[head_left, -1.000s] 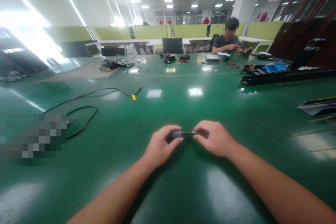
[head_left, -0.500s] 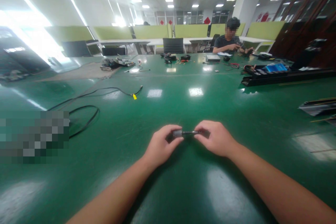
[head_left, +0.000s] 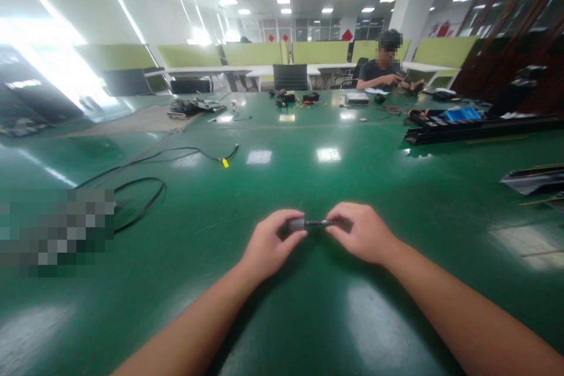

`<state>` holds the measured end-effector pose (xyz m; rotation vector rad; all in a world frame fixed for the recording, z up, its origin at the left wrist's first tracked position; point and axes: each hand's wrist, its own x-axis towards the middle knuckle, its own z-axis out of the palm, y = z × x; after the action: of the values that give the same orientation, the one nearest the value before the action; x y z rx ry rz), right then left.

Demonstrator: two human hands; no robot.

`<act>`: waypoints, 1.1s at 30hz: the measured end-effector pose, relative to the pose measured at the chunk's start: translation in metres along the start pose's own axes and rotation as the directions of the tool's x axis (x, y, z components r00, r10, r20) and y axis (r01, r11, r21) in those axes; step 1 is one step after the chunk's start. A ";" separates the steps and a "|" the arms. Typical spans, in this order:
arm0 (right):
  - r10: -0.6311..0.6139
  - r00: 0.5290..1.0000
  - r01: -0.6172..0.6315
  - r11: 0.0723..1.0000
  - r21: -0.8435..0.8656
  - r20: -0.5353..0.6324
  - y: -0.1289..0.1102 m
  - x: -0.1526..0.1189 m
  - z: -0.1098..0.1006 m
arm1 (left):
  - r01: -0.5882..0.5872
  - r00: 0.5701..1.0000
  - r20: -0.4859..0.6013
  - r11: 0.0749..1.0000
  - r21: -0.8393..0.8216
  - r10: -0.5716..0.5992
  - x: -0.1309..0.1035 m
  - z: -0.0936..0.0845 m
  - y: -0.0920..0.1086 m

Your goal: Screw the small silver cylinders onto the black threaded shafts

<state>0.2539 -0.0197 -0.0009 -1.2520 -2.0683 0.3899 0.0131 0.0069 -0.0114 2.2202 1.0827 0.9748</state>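
Note:
My left hand (head_left: 273, 241) is closed, its thumb and fingers gripping a small grey cylinder (head_left: 296, 224). A thin dark rod (head_left: 314, 222) extends from the cylinder to the right. The rod's far end lies in the pinch of my right hand (head_left: 359, 231), partly hidden by the fingers. Cylinder and rod lie roughly level, in line with each other, above the green tabletop (head_left: 291, 305). What exactly this piece is, I cannot make out.
On the left lies a black cable (head_left: 163, 188) with a yellow tag (head_left: 225, 163), beside a blurred-out object (head_left: 66, 229). Black metal rails (head_left: 467, 132) lie at the right. Across the table a person (head_left: 383, 67) sits near a grey box (head_left: 356, 98) and several small parts.

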 end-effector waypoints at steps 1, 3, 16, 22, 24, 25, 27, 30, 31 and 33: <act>0.002 1.000 -0.002 1.000 0.001 -0.001 0.000 0.000 0.000 | -0.002 1.000 0.000 1.000 0.001 0.002 0.000 0.000 0.000; 0.004 1.000 -0.004 1.000 0.002 -0.002 0.000 0.000 0.000 | -0.002 1.000 0.001 1.000 0.008 0.002 0.000 0.000 0.000; 0.005 1.000 -0.005 1.000 -0.009 -0.001 0.000 -0.001 0.001 | 0.045 0.998 -0.040 0.999 0.013 -0.045 0.003 -0.003 0.003; -0.001 1.000 0.001 1.000 -0.005 0.002 -0.001 -0.001 0.002 | 0.117 0.987 -0.115 0.993 0.037 -0.112 0.004 -0.006 0.005; 0.006 1.000 -0.006 1.000 0.005 -0.010 -0.001 -0.001 0.001 | 0.157 0.977 -0.145 0.988 -0.002 -0.155 0.005 -0.007 0.006; 0.011 1.000 -0.011 1.000 0.011 -0.013 -0.001 0.000 0.001 | 0.183 0.969 -0.157 0.982 -0.048 -0.189 0.006 -0.007 0.006; 0.020 1.000 -0.019 1.000 0.022 -0.016 -0.001 0.000 0.002 | 0.246 0.947 -0.166 0.953 -0.175 -0.275 0.007 -0.006 0.002; 0.028 1.000 -0.028 0.999 0.033 -0.010 -0.002 0.000 0.003 | 0.330 0.906 -0.141 0.873 -0.358 -0.400 0.009 -0.002 -0.006; 0.030 1.000 -0.029 0.999 0.034 -0.007 -0.002 0.000 0.003 | 0.347 0.894 -0.130 0.847 -0.404 -0.428 0.009 -0.001 -0.008; 0.030 1.000 -0.030 0.999 0.037 -0.001 -0.002 0.000 0.004 | 0.358 0.880 -0.120 0.808 -0.467 -0.459 0.010 0.000 -0.009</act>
<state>0.2501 -0.0203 -0.0033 -1.2619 -2.0341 0.4390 0.0133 0.0199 -0.0140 1.4572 1.2376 1.1546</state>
